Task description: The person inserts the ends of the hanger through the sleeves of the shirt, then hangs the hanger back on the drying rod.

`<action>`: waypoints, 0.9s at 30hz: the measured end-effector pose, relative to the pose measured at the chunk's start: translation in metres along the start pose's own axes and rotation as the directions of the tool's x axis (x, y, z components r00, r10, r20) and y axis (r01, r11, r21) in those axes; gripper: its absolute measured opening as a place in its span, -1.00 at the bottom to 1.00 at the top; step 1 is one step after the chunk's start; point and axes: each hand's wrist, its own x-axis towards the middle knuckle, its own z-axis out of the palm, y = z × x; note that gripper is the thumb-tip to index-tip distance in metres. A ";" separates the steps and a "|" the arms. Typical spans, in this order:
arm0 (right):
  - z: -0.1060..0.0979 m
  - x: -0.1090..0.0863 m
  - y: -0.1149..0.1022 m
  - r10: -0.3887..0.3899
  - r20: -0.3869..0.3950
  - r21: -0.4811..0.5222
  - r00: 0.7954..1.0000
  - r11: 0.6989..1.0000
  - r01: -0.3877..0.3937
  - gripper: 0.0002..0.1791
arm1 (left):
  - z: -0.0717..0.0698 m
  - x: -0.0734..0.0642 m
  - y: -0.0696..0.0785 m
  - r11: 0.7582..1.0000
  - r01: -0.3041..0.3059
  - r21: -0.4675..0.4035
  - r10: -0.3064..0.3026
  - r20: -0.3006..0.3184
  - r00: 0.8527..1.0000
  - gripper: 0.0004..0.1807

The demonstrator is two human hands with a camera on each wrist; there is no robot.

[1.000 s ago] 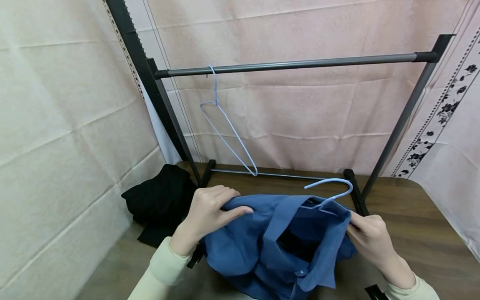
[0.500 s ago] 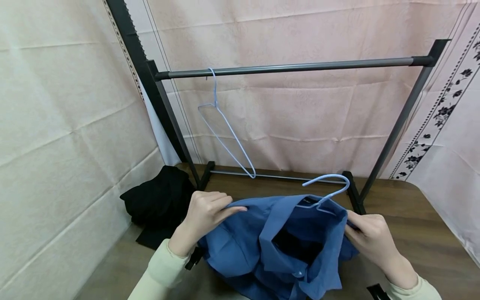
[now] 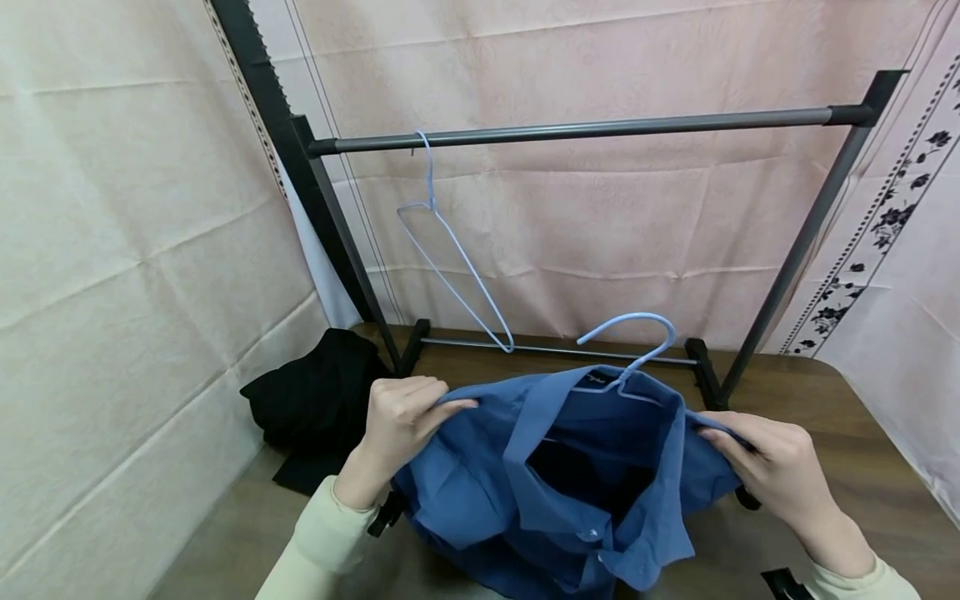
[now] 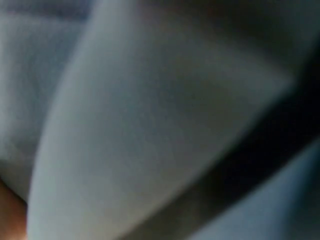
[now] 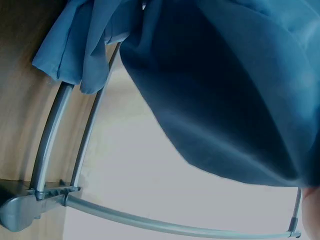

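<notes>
Blue shirt [image 3: 555,504] pinched at both shoulders, hanger [image 3: 647,359] at its neck

My left hand [image 3: 396,429] pinches the shirt at its left-hand shoulder, thumb laid along the top of the cloth. My right hand [image 3: 780,458] pinches the opposite shoulder between thumb and fingers. The left wrist view is too blurred to add anything. I hold the shirt up over the desk [image 3: 817,408], and its lower part drops out of sight.

To seat it well, I judge I should draw both shoulders apart evenly, feel for the hanger's arms through the cloth, and bring the hook to the middle of the collar; a lopsided pull could let one arm slip out through the neck. The arms' ends are hidden, so I cannot tell whether they reach the shoulders.

The nearest thing to a container is the shirt itself: the hanger's lower part sits inside its gaping neck, just in front of a dark label [image 3: 597,378], while the hook stands clear above. Further in is too dark to make out.

Left of the shirt lies a heap of black cloth [image 3: 322,400]. Beyond the shirt stands a rack [image 3: 600,130], with a second hanger [image 3: 431,185], bare, hooked on its rail beyond the shirt's left side.
</notes>
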 end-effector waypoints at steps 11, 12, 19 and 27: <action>-0.008 -0.006 0.008 0.044 0.148 0.149 0.988 0.987 -0.066 -0.63 | 0.001 -0.002 -0.004 1.000 0.012 -0.024 -0.013 -0.032 0.999 -0.42; -0.009 -0.008 0.009 0.046 0.154 0.127 0.987 0.990 -0.066 -0.61 | 0.001 -0.003 -0.004 1.000 0.016 -0.023 -0.017 -0.030 0.999 -0.42; -0.013 -0.001 0.002 -0.039 0.043 -0.017 0.998 0.999 0.040 -0.48 | 0.006 -0.008 -0.006 0.987 0.095 -0.127 -0.091 0.037 0.995 -0.45; -0.035 0.008 -0.008 -0.086 0.000 -0.073 0.996 0.994 0.085 -0.51 | 0.013 -0.014 -0.005 0.922 0.307 -0.237 -0.260 0.211 0.942 -0.62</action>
